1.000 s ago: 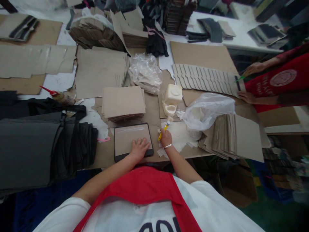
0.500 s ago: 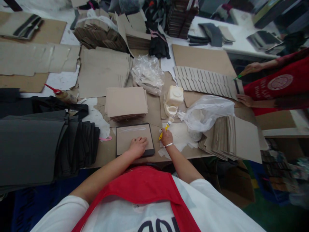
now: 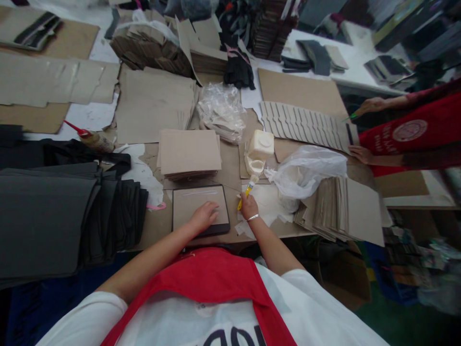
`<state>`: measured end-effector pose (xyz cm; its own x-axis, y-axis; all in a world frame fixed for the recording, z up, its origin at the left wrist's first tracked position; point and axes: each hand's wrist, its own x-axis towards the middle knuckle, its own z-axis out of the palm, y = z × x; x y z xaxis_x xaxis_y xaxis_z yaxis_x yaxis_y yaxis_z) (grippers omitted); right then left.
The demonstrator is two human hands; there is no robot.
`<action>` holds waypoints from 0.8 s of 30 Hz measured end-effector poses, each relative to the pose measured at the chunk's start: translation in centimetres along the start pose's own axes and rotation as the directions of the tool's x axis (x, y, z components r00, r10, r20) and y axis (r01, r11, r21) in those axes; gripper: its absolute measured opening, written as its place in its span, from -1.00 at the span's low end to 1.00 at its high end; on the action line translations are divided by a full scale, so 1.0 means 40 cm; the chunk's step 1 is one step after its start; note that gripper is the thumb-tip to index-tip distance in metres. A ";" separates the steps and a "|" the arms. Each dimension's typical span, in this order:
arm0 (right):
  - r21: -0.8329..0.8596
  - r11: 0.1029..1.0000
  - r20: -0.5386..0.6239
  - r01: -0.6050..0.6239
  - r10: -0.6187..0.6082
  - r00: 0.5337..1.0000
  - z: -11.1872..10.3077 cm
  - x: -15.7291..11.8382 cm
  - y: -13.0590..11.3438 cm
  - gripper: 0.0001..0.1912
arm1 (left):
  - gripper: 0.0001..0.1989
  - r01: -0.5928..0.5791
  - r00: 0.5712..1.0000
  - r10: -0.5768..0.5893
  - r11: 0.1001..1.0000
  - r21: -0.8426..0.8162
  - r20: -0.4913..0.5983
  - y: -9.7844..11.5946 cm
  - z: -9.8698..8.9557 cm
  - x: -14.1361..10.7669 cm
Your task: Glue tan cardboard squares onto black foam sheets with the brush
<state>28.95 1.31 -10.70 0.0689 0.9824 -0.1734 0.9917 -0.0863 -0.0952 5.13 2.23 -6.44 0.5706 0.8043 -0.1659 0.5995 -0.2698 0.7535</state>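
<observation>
While the right hand (image 3: pixel 248 205) has its fingers wrapped round a yellow-handled, pale-bristled brush (image 3: pixel 249 186), the left hand (image 3: pixel 205 216), fingers loosely bent (gripping nothing), lies over a beige rectangular board (image 3: pixel 191 202) left of centre, probably steadying it.

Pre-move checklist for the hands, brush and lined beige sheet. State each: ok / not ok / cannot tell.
1. Yellow brush held in right hand: ok.
2. Bristles clear of cream container: cannot tell; they look very close to it.
3. Beige sheet on dark board: ok.
4. Left hand pressing the sheet: cannot tell; over it, fingers bent.
5. Other person's hands away from the sheet: ok, far right.
</observation>
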 end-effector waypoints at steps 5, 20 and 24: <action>0.248 0.962 0.007 -0.112 0.114 0.993 -0.042 0.026 0.019 -0.73 | -0.65 0.036 0.999 -0.039 0.991 -0.126 -0.022 -0.006 0.005 -0.018; 0.928 0.371 -0.122 0.022 0.248 0.961 -0.189 -0.015 -0.113 -0.70 | -0.76 0.562 0.823 -0.324 0.576 -0.593 0.466 0.054 -0.091 0.011; 0.883 0.469 -0.151 0.010 0.262 0.953 -0.143 0.024 -0.120 -0.71 | -0.75 0.593 0.798 -0.509 0.568 -0.571 0.323 -0.044 -0.158 -0.058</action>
<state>24.86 3.63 -4.80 0.3420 0.9387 -0.0426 0.3704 -0.1763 -0.9120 -0.78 4.20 -3.36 0.3312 0.6082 -0.7214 0.3583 0.6262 0.6925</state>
